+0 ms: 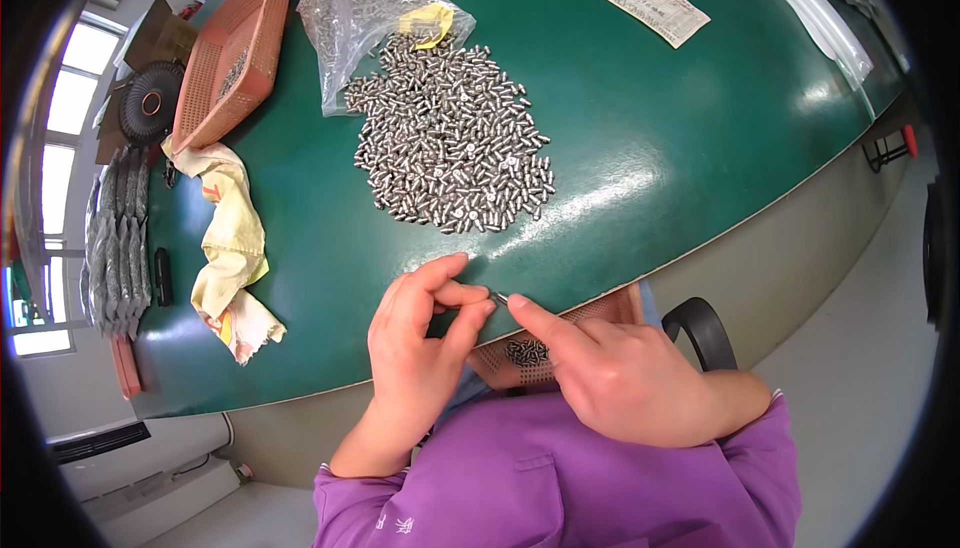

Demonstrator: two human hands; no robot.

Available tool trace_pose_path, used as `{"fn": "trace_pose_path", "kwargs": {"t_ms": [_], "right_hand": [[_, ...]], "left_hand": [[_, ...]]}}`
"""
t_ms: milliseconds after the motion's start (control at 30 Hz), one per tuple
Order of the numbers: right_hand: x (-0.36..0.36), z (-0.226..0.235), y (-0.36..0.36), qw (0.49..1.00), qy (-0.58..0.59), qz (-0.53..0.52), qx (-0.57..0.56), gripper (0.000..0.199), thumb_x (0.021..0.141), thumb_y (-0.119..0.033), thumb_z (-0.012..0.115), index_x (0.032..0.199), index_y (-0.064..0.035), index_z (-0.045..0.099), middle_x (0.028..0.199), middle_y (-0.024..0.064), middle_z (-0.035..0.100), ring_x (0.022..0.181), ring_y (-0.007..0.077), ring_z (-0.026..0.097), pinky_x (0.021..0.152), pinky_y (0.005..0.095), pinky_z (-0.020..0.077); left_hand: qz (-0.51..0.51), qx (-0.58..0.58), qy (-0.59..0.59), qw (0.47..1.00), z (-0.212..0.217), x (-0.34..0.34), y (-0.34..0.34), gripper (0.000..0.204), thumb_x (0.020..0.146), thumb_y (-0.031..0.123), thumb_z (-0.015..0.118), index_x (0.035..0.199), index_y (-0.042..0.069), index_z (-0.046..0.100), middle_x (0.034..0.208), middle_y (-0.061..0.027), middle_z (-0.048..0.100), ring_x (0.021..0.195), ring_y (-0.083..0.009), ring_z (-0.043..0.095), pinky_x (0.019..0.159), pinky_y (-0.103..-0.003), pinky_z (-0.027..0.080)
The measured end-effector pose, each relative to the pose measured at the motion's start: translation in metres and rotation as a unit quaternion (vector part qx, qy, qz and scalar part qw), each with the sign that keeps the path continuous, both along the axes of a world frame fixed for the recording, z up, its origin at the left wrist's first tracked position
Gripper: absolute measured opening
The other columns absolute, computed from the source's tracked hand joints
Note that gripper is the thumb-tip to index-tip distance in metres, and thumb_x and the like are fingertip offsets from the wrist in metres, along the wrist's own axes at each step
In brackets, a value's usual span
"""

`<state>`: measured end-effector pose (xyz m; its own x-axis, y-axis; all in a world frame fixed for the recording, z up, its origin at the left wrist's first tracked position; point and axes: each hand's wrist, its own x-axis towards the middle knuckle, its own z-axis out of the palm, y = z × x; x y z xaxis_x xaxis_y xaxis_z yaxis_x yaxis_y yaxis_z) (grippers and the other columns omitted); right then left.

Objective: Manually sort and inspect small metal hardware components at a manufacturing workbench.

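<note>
My left hand (420,348) and my right hand (610,373) meet at the near edge of the green table (640,148). Between their fingertips they pinch one small metal pin (500,298); I cannot tell which hand bears its weight. A large pile of the same silvery pins (450,143) lies on the table just beyond my hands. Below my hands, on my lap, an orange mesh basket (600,310) holds several pins (527,352). My sleeves are purple.
A clear plastic bag (370,8) of pins lies behind the pile. At the far left stand an orange mesh basket (230,58) and a crumpled yellow-white cloth (232,248). A printed paper slip (648,4) lies at the back. A black chair arm (702,330) sits at my right.
</note>
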<state>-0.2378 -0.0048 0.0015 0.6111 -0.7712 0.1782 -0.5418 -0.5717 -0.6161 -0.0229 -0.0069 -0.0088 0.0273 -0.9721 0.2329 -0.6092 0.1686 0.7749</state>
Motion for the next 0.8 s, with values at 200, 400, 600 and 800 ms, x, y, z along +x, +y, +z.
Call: {"fn": "trace_pose_path", "kwargs": {"t_ms": [200, 400, 600, 800], "right_hand": [[0.0006, -0.0025, -0.0005, 0.999, -0.036, -0.003, 0.001, 0.068, 0.079, -0.005, 0.067, 0.146, -0.0010, 0.053, 0.070, 0.0055, 0.055, 0.053, 0.0195, 0.059, 0.049, 0.0340, 0.0512], [0.0009, 0.0009, -0.0015, 1.000, -0.008, 0.009, 0.001, 0.066, 0.080, -0.006, 0.067, 0.144, 0.0007, 0.054, 0.071, 0.0060, 0.056, 0.052, 0.0191, 0.059, 0.048, 0.0324, 0.0511], [0.0016, 0.0001, -0.0009, 1.000, -0.006, 0.000, -0.022, 0.063, 0.081, -0.006, 0.068, 0.143, 0.0013, 0.055, 0.077, 0.0091, 0.059, 0.052, 0.0194, 0.061, 0.048, 0.0314, 0.0526], [0.0013, 0.0005, -0.0070, 1.000, -0.022, 0.019, -0.006, 0.064, 0.081, -0.005, 0.067, 0.143, 0.0024, 0.054, 0.079, 0.0111, 0.061, 0.055, 0.0222, 0.063, 0.051, 0.0344, 0.0538]], "left_hand": [[0.000, -0.005, -0.007, 1.000, -0.0017, 0.0014, -0.0002, 0.044, 0.075, -0.003, 0.083, 0.115, 0.003, 0.067, 0.085, -0.0038, 0.074, 0.083, -0.0204, 0.067, 0.073, -0.033, 0.056], [-0.005, -0.009, -0.007, 1.000, -0.0045, 0.0030, 0.0003, 0.043, 0.074, -0.003, 0.084, 0.114, 0.004, 0.067, 0.086, -0.0034, 0.075, 0.082, -0.0205, 0.067, 0.073, -0.033, 0.055], [-0.013, -0.018, -0.006, 1.000, -0.0059, 0.0038, 0.0000, 0.043, 0.074, -0.003, 0.084, 0.114, 0.004, 0.067, 0.086, -0.0031, 0.075, 0.082, -0.0209, 0.067, 0.074, -0.034, 0.055], [-0.011, -0.013, -0.006, 1.000, -0.0034, 0.0033, -0.0003, 0.040, 0.074, -0.003, 0.083, 0.111, 0.004, 0.068, 0.086, -0.0031, 0.075, 0.082, -0.0209, 0.067, 0.074, -0.034, 0.055]]}}
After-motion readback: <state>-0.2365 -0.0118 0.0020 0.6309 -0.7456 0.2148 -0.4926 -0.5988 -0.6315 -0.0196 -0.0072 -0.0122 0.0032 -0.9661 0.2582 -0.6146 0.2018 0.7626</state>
